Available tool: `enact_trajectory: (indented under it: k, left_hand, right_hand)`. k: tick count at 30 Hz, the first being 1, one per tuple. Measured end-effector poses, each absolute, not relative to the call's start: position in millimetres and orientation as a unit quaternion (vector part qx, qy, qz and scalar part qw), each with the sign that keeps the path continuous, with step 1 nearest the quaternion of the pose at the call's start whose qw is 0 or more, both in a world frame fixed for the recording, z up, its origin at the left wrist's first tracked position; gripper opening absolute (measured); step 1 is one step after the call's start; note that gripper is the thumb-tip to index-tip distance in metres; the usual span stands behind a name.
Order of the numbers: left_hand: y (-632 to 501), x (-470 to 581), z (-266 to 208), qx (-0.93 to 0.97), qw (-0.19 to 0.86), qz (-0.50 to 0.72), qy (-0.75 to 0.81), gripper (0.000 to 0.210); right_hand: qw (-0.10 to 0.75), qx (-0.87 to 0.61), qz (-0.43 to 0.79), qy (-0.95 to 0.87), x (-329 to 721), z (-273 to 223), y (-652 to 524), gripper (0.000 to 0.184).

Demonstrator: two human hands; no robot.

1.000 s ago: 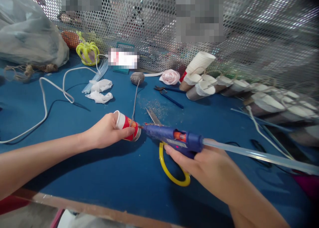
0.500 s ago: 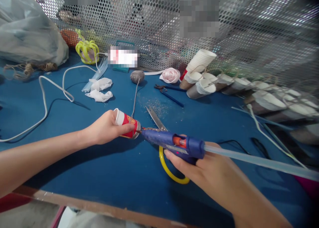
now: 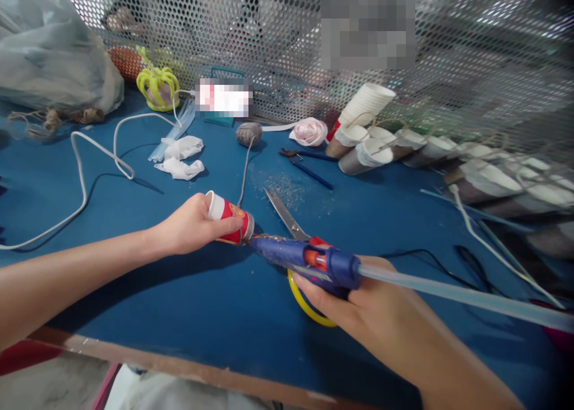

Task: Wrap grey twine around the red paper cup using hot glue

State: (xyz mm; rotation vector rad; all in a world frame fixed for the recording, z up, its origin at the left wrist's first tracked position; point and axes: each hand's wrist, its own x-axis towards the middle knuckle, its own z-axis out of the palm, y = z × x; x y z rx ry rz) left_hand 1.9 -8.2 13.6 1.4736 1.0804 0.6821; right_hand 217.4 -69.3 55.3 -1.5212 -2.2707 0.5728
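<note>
My left hand (image 3: 192, 223) is closed around a red and white paper cup (image 3: 231, 213), tilted on its side above the table. Wrapped in my right hand (image 3: 359, 296) is a blue glue gun (image 3: 296, 253), with a long clear glue stick (image 3: 448, 291) jutting from its back. The gun's nozzle meets the lower edge of the cup's base; whether it touches is too small to tell. A grey yarn strand runs from the cup to a yarn ball (image 3: 249, 134). Below the gun lie scissors (image 3: 287, 214) with yellow handles, partly hidden by the gun and hand.
Blue-handled pliers (image 3: 309, 166) lie behind the scissors. Several wrapped cups (image 3: 365, 156) line the right side. A pink ribbon roll (image 3: 308, 131), white scraps (image 3: 180, 159), a white cable (image 3: 83, 177) and a yellow basket-like craft (image 3: 158, 89) sit farther back. A perforated metal screen (image 3: 278, 51) bounds the table.
The glue gun has shifted slightly left and its rear has dropped a little, covering more of the scissors' handles. The cup stays in my left hand, nearly unmoved.
</note>
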Motion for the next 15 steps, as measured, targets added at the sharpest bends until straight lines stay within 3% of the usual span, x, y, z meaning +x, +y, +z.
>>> enact_trajectory:
  k: [6,15]
  left_hand:
    - [-9.3,1.2,12.2,0.614,0.581,0.281,0.454,0.026]
    - [-13.4,-1.7,9.4,0.713,0.477,0.272,0.436,0.023]
  right_hand:
    - [0.18,-0.523,0.146,-0.82,221.6,55.2,-68.6,0.024]
    - [0.156,-0.499,0.03,-0.852,230.7,50.5,-61.5,0.032]
